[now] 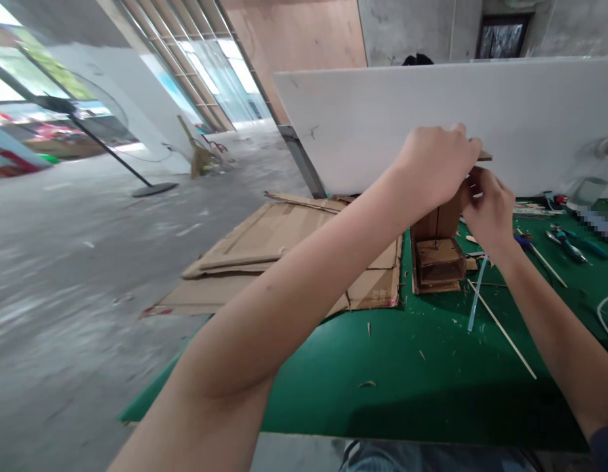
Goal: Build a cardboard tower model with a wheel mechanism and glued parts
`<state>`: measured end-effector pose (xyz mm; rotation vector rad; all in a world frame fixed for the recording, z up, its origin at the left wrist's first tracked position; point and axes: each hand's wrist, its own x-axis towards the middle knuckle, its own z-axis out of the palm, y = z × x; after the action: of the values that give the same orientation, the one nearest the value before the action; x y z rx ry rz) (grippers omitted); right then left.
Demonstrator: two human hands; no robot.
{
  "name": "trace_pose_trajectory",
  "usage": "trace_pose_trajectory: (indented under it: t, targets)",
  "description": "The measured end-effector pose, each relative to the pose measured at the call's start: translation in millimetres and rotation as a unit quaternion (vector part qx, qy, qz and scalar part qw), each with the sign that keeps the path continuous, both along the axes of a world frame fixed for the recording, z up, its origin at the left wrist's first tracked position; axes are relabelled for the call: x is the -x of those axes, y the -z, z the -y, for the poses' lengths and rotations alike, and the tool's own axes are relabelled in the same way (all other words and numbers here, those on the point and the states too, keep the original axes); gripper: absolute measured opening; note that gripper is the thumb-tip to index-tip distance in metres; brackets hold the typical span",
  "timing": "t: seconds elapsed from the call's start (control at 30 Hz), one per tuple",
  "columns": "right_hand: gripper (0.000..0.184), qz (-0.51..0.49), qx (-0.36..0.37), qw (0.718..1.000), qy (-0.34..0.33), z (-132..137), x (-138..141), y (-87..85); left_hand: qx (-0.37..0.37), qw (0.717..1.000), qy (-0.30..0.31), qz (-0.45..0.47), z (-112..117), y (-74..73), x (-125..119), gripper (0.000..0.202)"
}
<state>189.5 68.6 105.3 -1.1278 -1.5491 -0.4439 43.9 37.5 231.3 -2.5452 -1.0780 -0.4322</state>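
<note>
A small brown cardboard model (440, 259) stands upright on the green tabletop, with a tall back and a boxy, layered base. A thin dark line runs down its front to the base. My left hand (439, 160) is closed at the model's top, its fingers turned away from view. Past those fingers juts a flat cardboard edge (485, 157). Just below and to the right, my right hand (490, 206) is closed in a pinch beside the upper part of the model. Whatever lies between its fingertips is hidden.
Flattened cardboard (304, 236) overhangs the table's left side. On the green table (323, 393) lie a translucent glue stick (477, 295), a thin wooden stick (505, 334), pliers (567, 246) and scraps. A white panel (382, 124) rises behind. A broom (198, 154) stands on the floor.
</note>
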Motion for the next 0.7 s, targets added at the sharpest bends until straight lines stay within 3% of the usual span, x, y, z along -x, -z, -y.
trace_pose_trajectory:
  t: [0.27, 0.7]
  targets:
    - [0.028, -0.004, 0.004, 1.000, -0.020, -9.6, 4.5, -2.6, -0.048, 0.997, 0.031, 0.044, -32.4, 14.3, -2.6, 0.041]
    - [0.022, 0.051, 0.044, 0.996, 0.054, -0.4, 12.2, -10.5, -0.119, 0.993, 0.004, -0.029, -26.0, 15.8, -1.6, 0.038]
